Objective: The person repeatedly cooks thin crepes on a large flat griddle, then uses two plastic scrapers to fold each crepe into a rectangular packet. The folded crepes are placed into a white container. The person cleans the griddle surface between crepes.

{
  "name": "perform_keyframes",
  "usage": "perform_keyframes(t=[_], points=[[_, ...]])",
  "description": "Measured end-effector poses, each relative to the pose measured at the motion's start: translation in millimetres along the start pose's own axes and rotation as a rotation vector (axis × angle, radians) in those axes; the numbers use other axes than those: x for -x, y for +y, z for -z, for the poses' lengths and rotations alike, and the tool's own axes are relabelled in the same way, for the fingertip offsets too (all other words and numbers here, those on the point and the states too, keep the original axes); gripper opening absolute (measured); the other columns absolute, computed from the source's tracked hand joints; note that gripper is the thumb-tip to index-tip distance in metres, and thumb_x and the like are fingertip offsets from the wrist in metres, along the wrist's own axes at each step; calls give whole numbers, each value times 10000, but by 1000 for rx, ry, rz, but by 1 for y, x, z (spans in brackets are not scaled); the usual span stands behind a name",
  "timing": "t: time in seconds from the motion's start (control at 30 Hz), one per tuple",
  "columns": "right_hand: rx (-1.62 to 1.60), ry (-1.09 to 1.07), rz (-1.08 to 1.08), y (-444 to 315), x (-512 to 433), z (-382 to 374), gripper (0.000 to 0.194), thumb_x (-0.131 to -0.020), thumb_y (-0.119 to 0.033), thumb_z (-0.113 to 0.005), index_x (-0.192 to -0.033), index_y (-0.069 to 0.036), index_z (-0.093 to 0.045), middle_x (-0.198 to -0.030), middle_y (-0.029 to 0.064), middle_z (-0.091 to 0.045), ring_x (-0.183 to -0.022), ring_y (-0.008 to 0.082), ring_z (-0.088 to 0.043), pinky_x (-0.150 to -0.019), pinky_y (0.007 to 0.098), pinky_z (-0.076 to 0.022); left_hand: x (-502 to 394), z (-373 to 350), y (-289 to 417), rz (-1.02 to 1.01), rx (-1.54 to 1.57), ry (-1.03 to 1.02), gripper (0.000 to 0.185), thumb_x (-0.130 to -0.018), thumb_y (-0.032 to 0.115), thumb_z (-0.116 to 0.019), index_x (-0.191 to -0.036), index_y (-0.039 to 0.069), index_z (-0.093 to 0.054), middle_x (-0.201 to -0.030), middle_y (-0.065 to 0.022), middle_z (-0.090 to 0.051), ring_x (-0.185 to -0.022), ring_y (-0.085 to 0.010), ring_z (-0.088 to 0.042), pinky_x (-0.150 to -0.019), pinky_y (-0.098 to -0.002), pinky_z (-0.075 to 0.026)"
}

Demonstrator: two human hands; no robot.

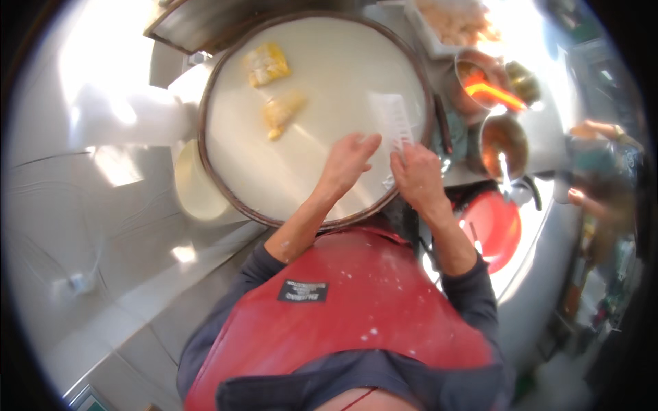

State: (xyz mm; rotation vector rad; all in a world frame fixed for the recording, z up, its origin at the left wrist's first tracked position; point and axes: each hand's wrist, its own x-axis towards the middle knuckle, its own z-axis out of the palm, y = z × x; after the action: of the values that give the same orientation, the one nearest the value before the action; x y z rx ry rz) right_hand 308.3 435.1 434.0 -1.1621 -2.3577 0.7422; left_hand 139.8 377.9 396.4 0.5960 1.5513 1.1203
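Note:
A round, pale board (308,169) with a dark raised rim fills the space before me. Above its right side my right hand (419,172) grips the near end of a white, translucent plastic bag (393,115). My left hand (351,158) is just left of it, fingers apart and holding nothing. On the board's upper left lies a clear and yellow package (267,64) with pale yellow contents. A second clear bag (281,110) of yellowish food, blurred, is just below that package. A small crumpled white piece (388,181) sits near the rim, beside my right hand.
To the right stand metal bowls (504,146), one with an orange-handled utensil (493,95), and a red basin (496,231). A white tub of food (447,25) is at the upper right. Another person's hands (593,129) show at far right. A cream container (198,185) adjoins the board's left.

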Motion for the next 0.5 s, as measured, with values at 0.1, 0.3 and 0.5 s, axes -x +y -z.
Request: perform_keyframes(t=[0.1, 0.3, 0.5], points=[[-250, -54, 385, -53, -7, -45, 266, -790, -95, -649, -1023, 23, -594, -879, 179, -614, -781, 357, -629, -666, 434, -525, 28, 30, 0, -126, -52, 173, 455, -975, 405, -527, -1054, -32, -627, -913, -49, -637, -824, -108, -576, -751, -265, -501], [-478, -164, 258, -71, -36, -80, 595, -832, -16, -601, -1403, -63, -440, -997, 202, -668, -816, 359, -658, -735, 379, -543, 48, 159, -15, -135, -164, 462, 353, -967, 288, -548, -1008, -42, -668, -835, -64, -670, -713, -108, -608, -605, -270, -509], [-321, -21, -338, -20, -75, -113, 714, -815, -82, -522, -1465, 24, -248, -802, 257, -648, -739, 436, -627, -683, 477, -505, -37, 326, 1, -38, -451, 456, 279, -883, 185, -590, -701, -17, -653, -603, -62, -624, -540, -133, -608, -501, -288, -507]])
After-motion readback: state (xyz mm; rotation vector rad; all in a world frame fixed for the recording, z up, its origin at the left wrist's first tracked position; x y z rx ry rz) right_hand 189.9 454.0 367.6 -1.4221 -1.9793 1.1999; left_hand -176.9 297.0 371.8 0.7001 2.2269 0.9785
